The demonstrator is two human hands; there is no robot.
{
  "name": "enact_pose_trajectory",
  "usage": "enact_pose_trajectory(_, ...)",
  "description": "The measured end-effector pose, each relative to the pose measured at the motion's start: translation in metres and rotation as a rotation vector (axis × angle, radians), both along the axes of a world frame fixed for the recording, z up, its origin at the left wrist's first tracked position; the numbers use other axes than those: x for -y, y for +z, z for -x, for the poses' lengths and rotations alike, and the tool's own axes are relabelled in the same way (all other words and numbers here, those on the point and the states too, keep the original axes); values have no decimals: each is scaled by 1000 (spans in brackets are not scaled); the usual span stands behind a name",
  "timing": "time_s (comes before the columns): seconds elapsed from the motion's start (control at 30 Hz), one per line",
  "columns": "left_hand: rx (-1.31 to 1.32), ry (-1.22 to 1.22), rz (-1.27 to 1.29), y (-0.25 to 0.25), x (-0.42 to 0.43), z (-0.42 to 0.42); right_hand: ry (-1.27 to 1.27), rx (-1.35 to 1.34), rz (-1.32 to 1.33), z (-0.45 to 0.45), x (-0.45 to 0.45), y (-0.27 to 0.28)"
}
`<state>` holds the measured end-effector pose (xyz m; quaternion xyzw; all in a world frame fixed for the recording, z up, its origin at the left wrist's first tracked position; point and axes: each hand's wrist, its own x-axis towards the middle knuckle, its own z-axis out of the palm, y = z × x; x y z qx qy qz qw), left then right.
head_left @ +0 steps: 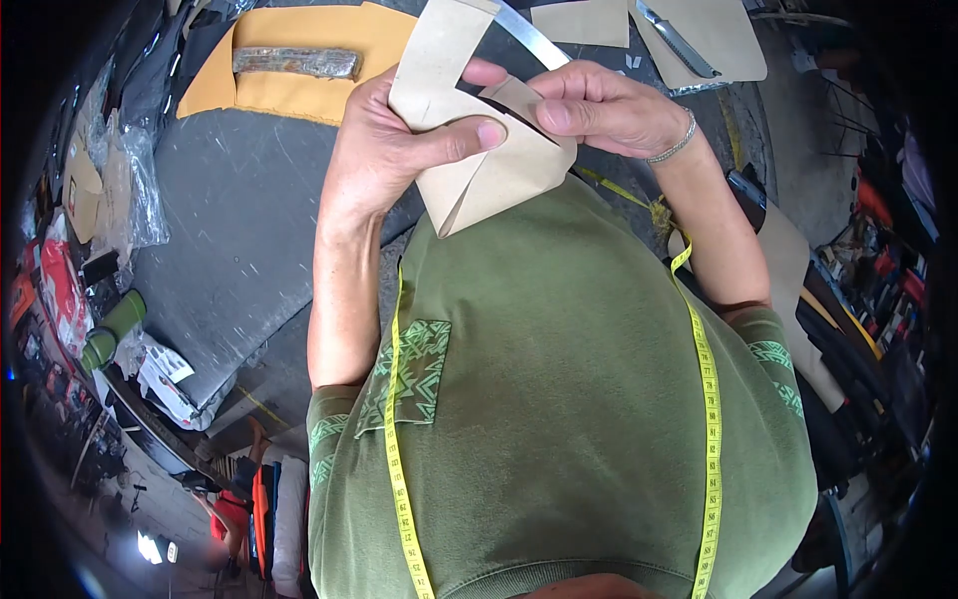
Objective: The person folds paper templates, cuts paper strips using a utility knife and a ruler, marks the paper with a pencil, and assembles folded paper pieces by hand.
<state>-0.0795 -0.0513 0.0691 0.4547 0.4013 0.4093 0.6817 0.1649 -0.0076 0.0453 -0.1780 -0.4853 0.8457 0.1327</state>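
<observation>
Up at the table's near edge, a folded piece of tan card [499, 175] is held between my two hands, tilted, with overlapping flaps and a long strip rising at its left. My left hand [404, 150] grips the left side, thumb pressed on the front and fingers partly hidden behind. My right hand [619, 108] pinches a narrow flap at the upper right between thumb and fingers. A dark gap shows under that flap. Just behind the card lies a metal ruler [534, 38], partly covered by the hands.
On the dark table [225, 210] lie a yellow-orange sheet [289, 103] bearing a tape-wrapped bar [297, 64], and a cutter knife [679, 40] on tan card. A yellow measuring tape [711, 419] hangs around my neck. Plastic bags [145, 190] sit left; another person is at lower left.
</observation>
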Motion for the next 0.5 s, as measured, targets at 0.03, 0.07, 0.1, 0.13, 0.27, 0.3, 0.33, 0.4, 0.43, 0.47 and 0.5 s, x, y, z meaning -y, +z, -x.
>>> enact_pose_trajectory(0.03,10,6,-3,0,1,0,6,-4,-4,-1,0,0)
enact_pose_trajectory(0.07,20,11,-6,0,1,0,6,-14,0,0,1,1)
enact_pose_trajectory(0.1,30,17,-10,0,2,0,6,-24,2,1,1,2)
enact_pose_trajectory(0.13,34,25,-10,1,2,0,6,-33,5,1,2,3)
enact_pose_trajectory(0.27,23,44,-12,4,3,1,37,-49,-12,4,2,9)
enact_pose_trajectory(0.3,16,43,-12,5,4,1,45,-44,-7,4,2,10)
enact_pose_trajectory(0.33,11,40,-11,4,4,1,52,-38,-2,4,2,11)
enact_pose_trajectory(0.4,1,33,-9,4,5,2,69,-54,-43,4,0,12)
enact_pose_trajectory(0.43,4,34,-10,4,6,3,78,-63,-63,4,-1,12)
enact_pose_trajectory(0.47,8,34,-12,4,6,3,77,-54,-66,4,-2,12)
enact_pose_trajectory(0.5,12,34,-14,5,6,4,75,-44,-69,3,-2,13)
